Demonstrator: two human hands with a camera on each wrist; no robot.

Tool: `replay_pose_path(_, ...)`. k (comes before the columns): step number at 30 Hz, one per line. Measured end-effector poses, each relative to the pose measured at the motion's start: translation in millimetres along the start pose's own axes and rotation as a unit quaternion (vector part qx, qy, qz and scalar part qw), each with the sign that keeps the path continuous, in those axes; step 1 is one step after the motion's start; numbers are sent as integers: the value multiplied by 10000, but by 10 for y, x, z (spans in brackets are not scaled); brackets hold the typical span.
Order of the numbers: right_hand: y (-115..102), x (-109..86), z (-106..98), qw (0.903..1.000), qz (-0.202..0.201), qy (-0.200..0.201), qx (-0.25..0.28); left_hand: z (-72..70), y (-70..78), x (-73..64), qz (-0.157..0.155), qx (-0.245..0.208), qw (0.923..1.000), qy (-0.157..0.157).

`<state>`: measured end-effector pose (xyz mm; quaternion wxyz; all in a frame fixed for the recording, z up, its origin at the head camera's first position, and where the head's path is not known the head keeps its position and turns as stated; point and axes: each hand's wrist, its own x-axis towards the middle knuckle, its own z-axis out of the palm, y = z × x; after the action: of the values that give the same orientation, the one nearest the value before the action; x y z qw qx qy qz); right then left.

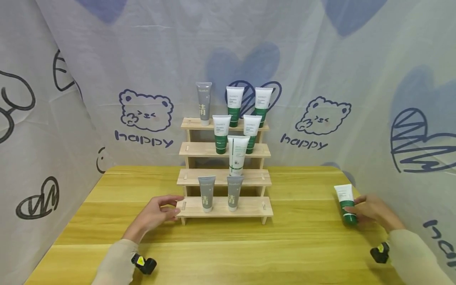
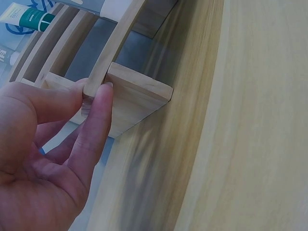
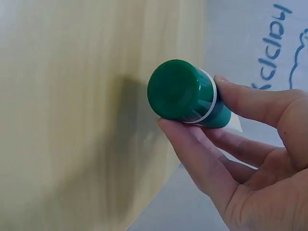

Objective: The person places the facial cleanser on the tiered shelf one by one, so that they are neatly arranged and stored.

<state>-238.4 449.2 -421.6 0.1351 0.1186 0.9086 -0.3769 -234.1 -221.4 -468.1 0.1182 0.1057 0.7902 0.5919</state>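
Note:
In the head view a stepped wooden display rack stands on the table, holding several squeeze tubes. My left hand is at the left end of its lowest step; in the left wrist view the thumb and a finger of the left hand pinch that board's edge. Over at the table's right side, my right hand grips a white-and-green tube with its green cap down. The right wrist view shows the cap end of this tube between thumb and fingers of the right hand.
Two grey tubes stand on the lowest step and a white tube on the one above. White-and-green tubes and another grey tube occupy the upper steps. A printed cloth hangs behind and beside the wooden table.

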Motion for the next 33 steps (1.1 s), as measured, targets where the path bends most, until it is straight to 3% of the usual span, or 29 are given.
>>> replay_pose_path(11, -456, -27, 115, 9988, -475, -140, 44, 27, -2, 9, -31, 34, 10000, 45)
replay_pose_path(25, -1115, -174, 527, 9912, -1215, -107, 510, 7, 4, 11, -33, -17, 10000, 13)
replay_pose_path(33, -1375, -203, 719, 9849, -1539, -237, 760, 10, 13, 5, -37, 32, 10000, 51)
